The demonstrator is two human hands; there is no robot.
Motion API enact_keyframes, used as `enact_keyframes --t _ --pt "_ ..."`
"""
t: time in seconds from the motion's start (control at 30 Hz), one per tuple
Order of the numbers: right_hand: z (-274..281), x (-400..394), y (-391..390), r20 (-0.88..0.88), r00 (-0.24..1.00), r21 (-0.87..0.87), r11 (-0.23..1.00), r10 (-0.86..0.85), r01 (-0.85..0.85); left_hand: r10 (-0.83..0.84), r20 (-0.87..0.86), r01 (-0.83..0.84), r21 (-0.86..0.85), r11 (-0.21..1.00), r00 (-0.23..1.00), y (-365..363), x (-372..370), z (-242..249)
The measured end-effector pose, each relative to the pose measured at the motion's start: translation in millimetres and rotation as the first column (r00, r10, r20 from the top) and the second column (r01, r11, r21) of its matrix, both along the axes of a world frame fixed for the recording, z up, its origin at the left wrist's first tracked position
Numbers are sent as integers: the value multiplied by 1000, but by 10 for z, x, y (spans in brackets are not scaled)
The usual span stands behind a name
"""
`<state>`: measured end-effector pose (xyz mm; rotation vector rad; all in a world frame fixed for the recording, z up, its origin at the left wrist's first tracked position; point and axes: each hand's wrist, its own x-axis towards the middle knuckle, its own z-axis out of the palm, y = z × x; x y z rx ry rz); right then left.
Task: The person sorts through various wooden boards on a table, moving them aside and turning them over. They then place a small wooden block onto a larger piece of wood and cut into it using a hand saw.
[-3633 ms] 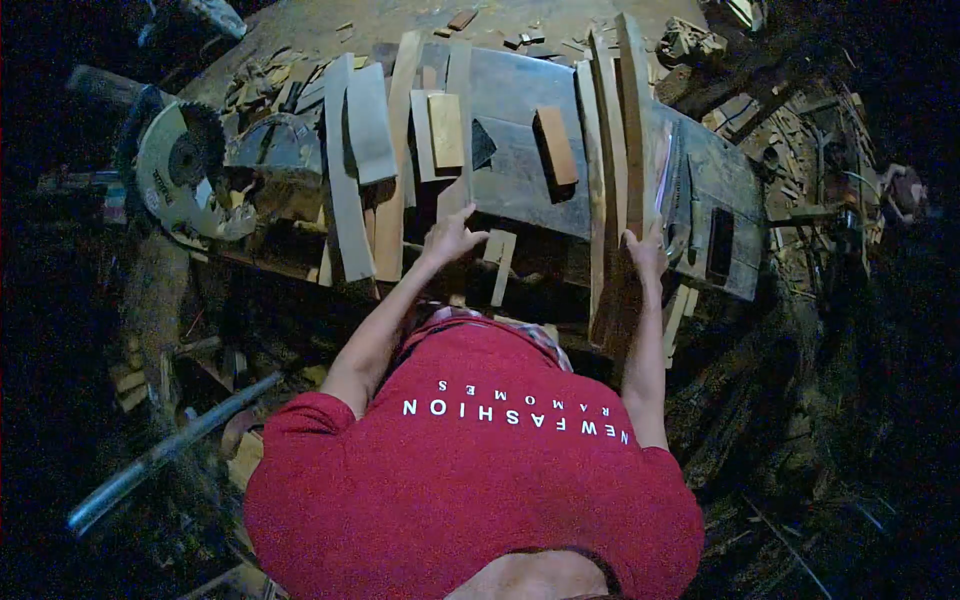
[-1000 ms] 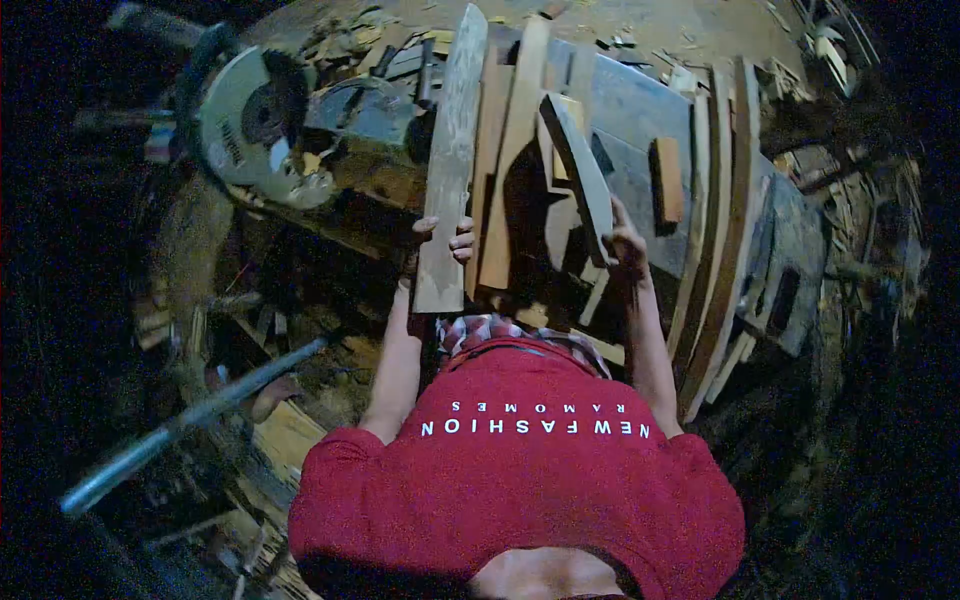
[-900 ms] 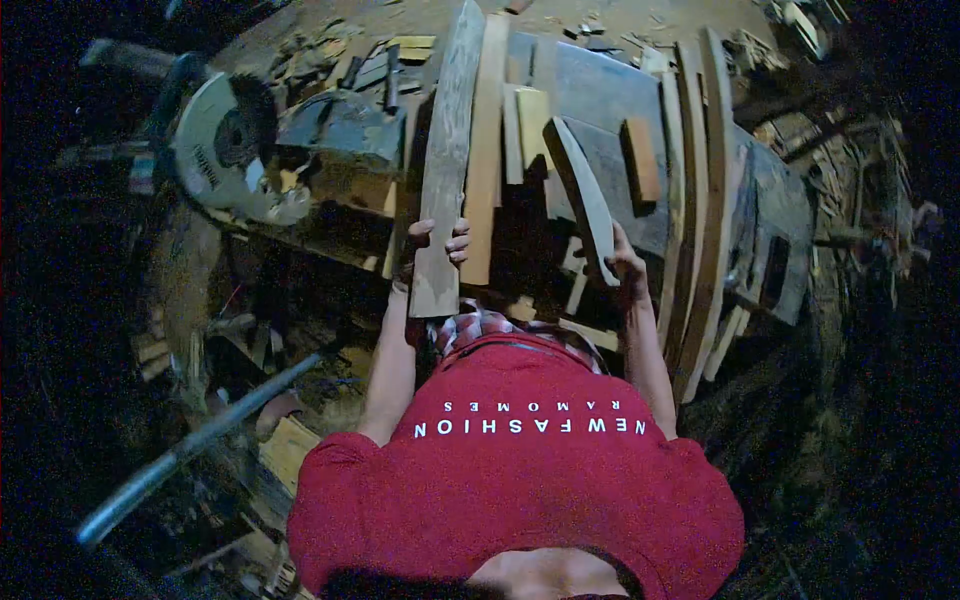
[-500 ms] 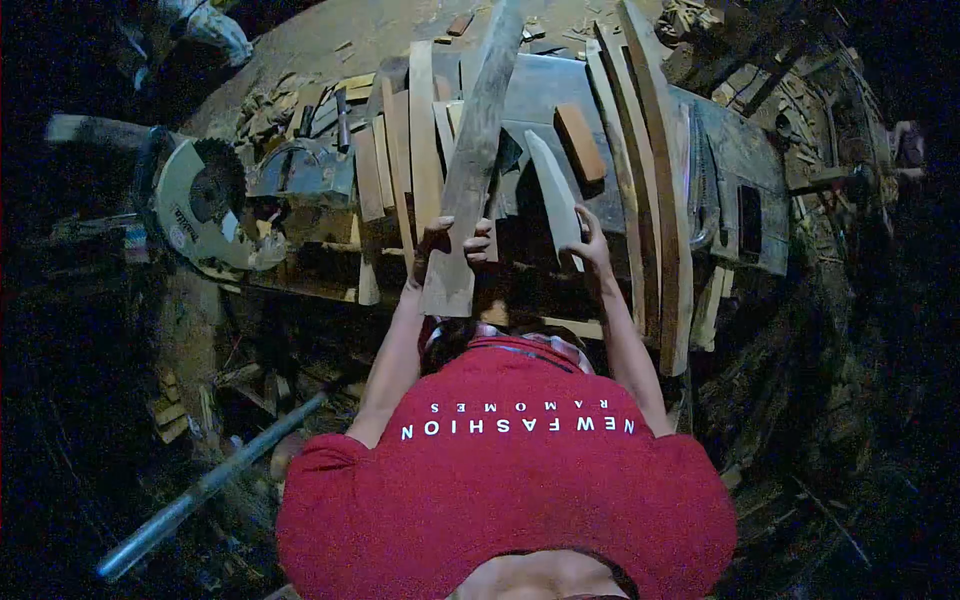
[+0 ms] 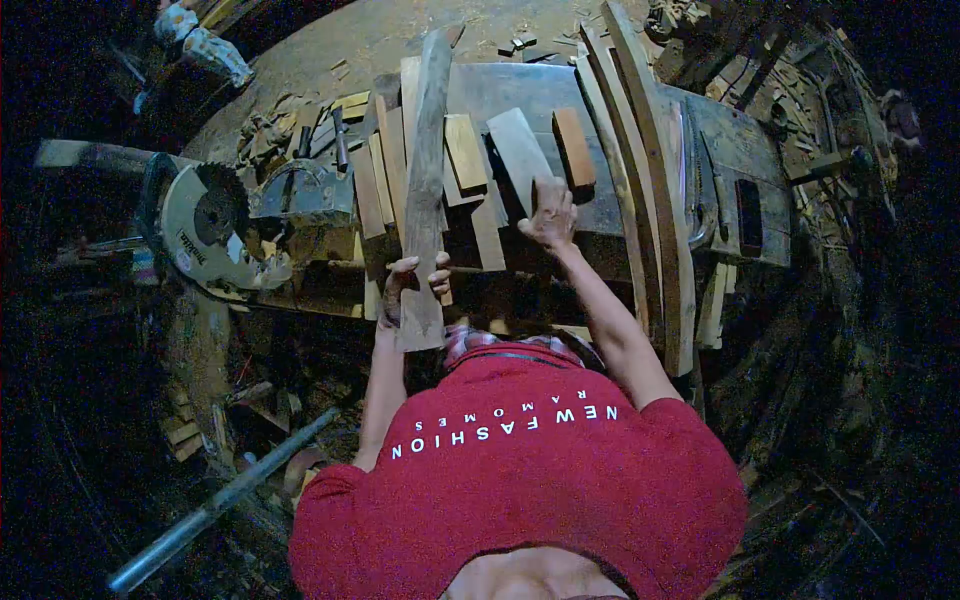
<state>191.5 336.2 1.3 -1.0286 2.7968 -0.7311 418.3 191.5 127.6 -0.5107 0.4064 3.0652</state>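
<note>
A long greyish board [image 5: 428,150] lies lengthwise away from me, its near end close to my shirt. My left hand [image 5: 418,278] is wrapped round it near that end, fingers on both edges. My right hand [image 5: 551,213] grips the near end of a short pale board [image 5: 518,150], whose broad face is up over the bench top. Just right of that board sits a reddish-brown block [image 5: 573,147]. A short yellowish piece [image 5: 465,152] lies between the two boards.
Long curved planks [image 5: 655,190] lie on the bench's right side. A circular saw [image 5: 205,225] is at the left, near a hammer [image 5: 340,140]. A metal pipe [image 5: 225,500] slants at the lower left. Part of another person [image 5: 210,48] shows at the top left.
The long board and my left hand have moved left and nearer to me. The short pale board has turned from its edge to its broad face, and my right hand has shifted left.
</note>
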Motion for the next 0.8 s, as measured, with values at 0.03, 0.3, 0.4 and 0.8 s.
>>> enact_keyframes --t 0.03,0.3,0.4,0.8 --pt "-59 -12 -27 0 1000 1 1000 -3 3 26 24 -26 -11 1000 999 9 -17 27" --pt "22 6 -63 106 993 62 996 59 -65 22 116 -16 -51 999 993 86 -239 53" --pt "30 151 -70 176 982 5 998 63 -65 -22 184 48 -141 989 983 135 -370 45" --pt "54 -481 117 -171 954 -167 961 -247 219 -38 294 113 -242 964 955 541 -1048 221"
